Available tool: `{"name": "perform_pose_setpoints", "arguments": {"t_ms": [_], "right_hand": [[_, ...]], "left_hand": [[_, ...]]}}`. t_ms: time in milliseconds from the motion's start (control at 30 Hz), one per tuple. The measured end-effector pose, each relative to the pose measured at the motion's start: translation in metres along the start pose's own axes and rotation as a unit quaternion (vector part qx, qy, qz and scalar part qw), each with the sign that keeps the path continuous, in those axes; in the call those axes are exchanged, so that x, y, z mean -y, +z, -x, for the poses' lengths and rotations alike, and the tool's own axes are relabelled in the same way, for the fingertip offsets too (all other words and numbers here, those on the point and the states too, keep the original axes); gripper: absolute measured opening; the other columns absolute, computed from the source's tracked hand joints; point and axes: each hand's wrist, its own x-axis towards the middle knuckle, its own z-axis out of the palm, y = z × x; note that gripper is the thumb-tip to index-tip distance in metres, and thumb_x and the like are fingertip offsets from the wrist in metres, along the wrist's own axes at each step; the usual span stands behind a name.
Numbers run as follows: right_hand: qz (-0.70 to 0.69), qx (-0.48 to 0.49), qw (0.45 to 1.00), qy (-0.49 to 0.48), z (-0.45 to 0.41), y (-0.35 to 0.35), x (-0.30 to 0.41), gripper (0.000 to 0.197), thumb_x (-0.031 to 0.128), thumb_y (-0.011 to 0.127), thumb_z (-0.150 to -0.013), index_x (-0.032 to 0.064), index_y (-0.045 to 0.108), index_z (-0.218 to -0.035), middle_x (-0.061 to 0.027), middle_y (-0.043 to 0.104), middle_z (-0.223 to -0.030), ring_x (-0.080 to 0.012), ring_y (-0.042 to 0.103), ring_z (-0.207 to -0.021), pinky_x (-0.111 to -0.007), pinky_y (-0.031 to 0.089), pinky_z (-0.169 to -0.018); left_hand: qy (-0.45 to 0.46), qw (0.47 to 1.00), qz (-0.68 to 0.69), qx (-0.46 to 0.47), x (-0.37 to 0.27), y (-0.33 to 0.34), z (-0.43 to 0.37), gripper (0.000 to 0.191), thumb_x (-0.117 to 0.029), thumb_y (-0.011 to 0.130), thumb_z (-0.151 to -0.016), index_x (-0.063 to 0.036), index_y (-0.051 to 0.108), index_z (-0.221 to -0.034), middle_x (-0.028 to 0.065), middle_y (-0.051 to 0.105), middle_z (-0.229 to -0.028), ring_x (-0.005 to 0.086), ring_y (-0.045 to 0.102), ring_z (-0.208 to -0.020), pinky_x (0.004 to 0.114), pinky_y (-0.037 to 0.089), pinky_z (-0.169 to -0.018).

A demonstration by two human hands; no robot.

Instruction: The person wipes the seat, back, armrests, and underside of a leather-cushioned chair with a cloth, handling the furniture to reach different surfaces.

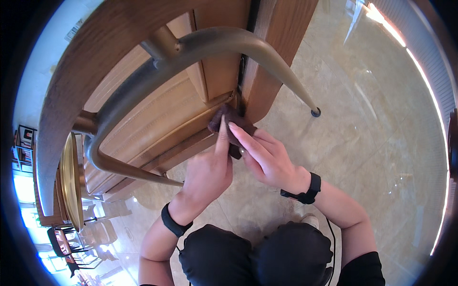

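A dark brown cloth point(238, 123) is bunched between my two hands, by the lower corner of a tan leather-like padded seat point(157, 121) and a wooden upright point(266, 96). My right hand point(266, 153) grips the cloth, its index finger extended over it. My left hand point(211, 166) lays its straight index finger on the cloth with the other fingers curled; its thumb and the cloth's underside are hidden. Over the seat arches a bronze-coloured metal tube frame point(222, 39). Short posts join this frame to a curved wooden band point(68, 82).
A black-capped tube leg point(315, 112) stands on the glossy tiled floor point(350, 143). My black-clad knees point(218, 255) are below my hands. A brass-coloured disc point(71, 182), a shelf point(25, 146) and chairs point(59, 241) are at left. A ribbed panel point(425, 43) is at right.
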Motion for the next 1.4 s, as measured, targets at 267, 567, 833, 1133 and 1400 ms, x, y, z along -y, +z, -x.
{"name": "perform_pose_setpoints", "arguments": {"t_ms": [267, 567, 833, 1133, 1400], "right_hand": [[-0.022, 0.017, 1.000, -0.006, -0.029, 0.001, -0.012, 0.069, -0.005, 0.062, -0.080, 0.0025, 0.042, -0.146, -0.0111, 0.061, -0.086, -0.0281, 0.058, -0.078, -0.039, 0.052, -0.067], [0.034, -0.012, 0.999, 0.017, -0.028, 0.002, -0.003, 0.063, -0.005, 0.060, -0.083, -0.0005, 0.045, -0.144, -0.0114, 0.063, -0.085, -0.0286, 0.056, -0.076, -0.039, 0.051, -0.066], [-0.012, -0.006, 1.000, -0.028, -0.029, 0.008, -0.002, 0.069, -0.006, 0.061, -0.081, -0.0011, 0.040, -0.146, -0.0114, 0.063, -0.084, -0.0291, 0.058, -0.077, -0.040, 0.052, -0.065], [0.023, 0.013, 1.000, -0.002, -0.024, -0.002, -0.009, 0.070, -0.005, 0.062, -0.081, -0.0002, 0.040, -0.147, -0.0115, 0.059, -0.082, -0.0281, 0.056, -0.076, -0.039, 0.050, -0.064], [0.016, 0.017, 1.000, -0.001, -0.021, 0.001, -0.002, 0.071, -0.005, 0.062, -0.081, -0.0008, 0.038, -0.147, -0.0125, 0.063, -0.086, -0.0292, 0.057, -0.077, -0.040, 0.051, -0.065]], "left_hand": [[-0.049, 0.993, -0.096, -0.039, -0.012, -0.026, -0.017, 0.070, -0.002, 0.056, -0.082, 0.0084, 0.033, -0.148, 0.0207, 0.065, -0.068, 0.0352, 0.066, -0.059, 0.044, 0.053, -0.052], [0.010, 0.990, -0.138, -0.023, -0.001, -0.023, -0.022, 0.078, -0.002, 0.062, -0.077, 0.0050, 0.034, -0.149, 0.0151, 0.064, -0.068, 0.0305, 0.066, -0.058, 0.039, 0.053, -0.052], [-0.087, 0.989, -0.119, 0.014, -0.010, -0.035, -0.014, 0.067, 0.001, 0.058, -0.080, 0.0063, 0.039, -0.144, 0.0241, 0.066, -0.074, 0.0398, 0.067, -0.068, 0.048, 0.054, -0.062], [-0.020, 0.982, -0.188, -0.022, -0.012, -0.026, -0.021, 0.077, -0.005, 0.066, -0.077, 0.0004, 0.039, -0.149, 0.0105, 0.063, -0.064, 0.0256, 0.066, -0.055, 0.036, 0.053, -0.051], [0.018, 0.986, -0.163, -0.036, -0.001, -0.029, -0.016, 0.080, -0.005, 0.066, -0.075, 0.0018, 0.037, -0.150, 0.0087, 0.060, -0.058, 0.0242, 0.065, -0.053, 0.035, 0.052, -0.050]]}}
